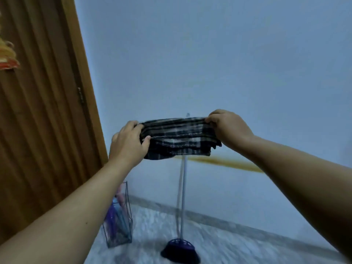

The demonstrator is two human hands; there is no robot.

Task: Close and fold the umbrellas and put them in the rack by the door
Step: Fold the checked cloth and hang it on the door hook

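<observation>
The dark plaid fabric umbrella (pixel 178 138), collapsed into a short bundle, is held horizontally in the air at the middle of the view, in front of the pale blue wall (pixel 209 54). The left hand (pixel 128 143) grasps its left end, with the thumb pressed on the front of the cloth and the fingers wrapped behind. The right hand (pixel 227 128) pinches the right end at the top edge, fingers curled over the folds. Both bare forearms reach up from the lower corners.

At 7 o'clock from the umbrella, on the floor, stands the thin wire rack with clear sides (pixel 119 221), just beside the brown wooden door (pixel 38 111), which fills the 9 o'clock side. Inside the rack there are some blue, purple and pink items, but they are too blurred to say what they are. At 6 o'clock, a broom with a purple head (pixel 181 251) leans against the wall, its pale long handle rising behind the umbrella. The grey speckled floor (pixel 238 244) lies at 5 o'clock. A yellowish stain (pixel 224 162) marks the wall near the right forearm.
</observation>
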